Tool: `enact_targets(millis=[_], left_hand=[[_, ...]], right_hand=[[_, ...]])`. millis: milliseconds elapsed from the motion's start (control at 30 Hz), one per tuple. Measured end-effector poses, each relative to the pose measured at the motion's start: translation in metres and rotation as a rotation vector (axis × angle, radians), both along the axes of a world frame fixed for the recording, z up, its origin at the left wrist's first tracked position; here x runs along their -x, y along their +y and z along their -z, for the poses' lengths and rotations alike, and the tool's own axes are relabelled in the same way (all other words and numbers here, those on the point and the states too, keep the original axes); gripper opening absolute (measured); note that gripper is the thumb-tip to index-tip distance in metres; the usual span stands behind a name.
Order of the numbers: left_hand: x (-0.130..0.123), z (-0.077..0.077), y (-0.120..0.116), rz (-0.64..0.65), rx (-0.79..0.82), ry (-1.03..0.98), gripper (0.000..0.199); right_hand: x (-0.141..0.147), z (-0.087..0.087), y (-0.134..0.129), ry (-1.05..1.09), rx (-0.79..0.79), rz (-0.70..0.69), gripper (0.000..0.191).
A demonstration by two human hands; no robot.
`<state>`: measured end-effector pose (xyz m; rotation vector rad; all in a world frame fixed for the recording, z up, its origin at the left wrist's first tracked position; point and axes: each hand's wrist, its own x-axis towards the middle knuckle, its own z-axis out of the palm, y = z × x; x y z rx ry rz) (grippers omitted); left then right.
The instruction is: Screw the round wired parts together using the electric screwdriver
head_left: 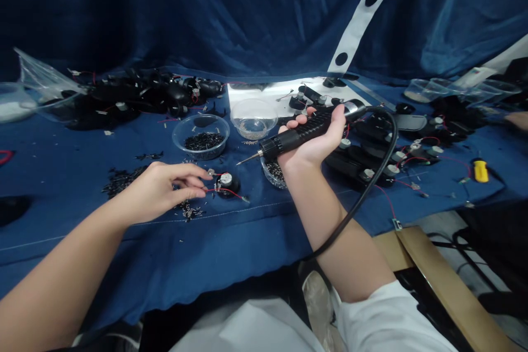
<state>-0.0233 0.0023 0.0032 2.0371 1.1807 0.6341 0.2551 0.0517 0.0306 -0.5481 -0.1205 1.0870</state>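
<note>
A black electric screwdriver with a thick cable lies in my right hand, its fingers wrapped round the body. The thin metal bit points left and slightly down, above the blue cloth. Below and left of the bit sits a small round black part with a silver motor on top and red wires. My left hand reaches in from the left, thumb and fingertips brought together at the red wire and a small connector beside that part. Black and silver screws lie under and beside the left hand.
Clear plastic bowls with small dark pieces stand behind the hands. Black housings are heaped at the back left, more with red wires at the right. A yellow-handled tool lies far right, near another person's hand.
</note>
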Motion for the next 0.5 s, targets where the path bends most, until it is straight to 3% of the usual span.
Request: enact_targets(millis=[133, 300, 500], left_hand=[[-0.004, -0.002, 0.000, 0.090, 0.187, -0.017, 0.017], [-0.014, 0.000, -0.005, 0.054, 0.434, -0.190, 0.030], [-0.014, 0.001, -0.008, 0.126, 0.457, -0.233, 0.045]], right_hand=[[-0.001, 0.002, 0.001, -0.022, -0.021, -0.010, 0.050], [0.000, 0.001, 0.001, 0.011, -0.019, 0.009, 0.049], [0.000, -0.003, 0.000, 0.046, -0.025, 0.015, 0.049]])
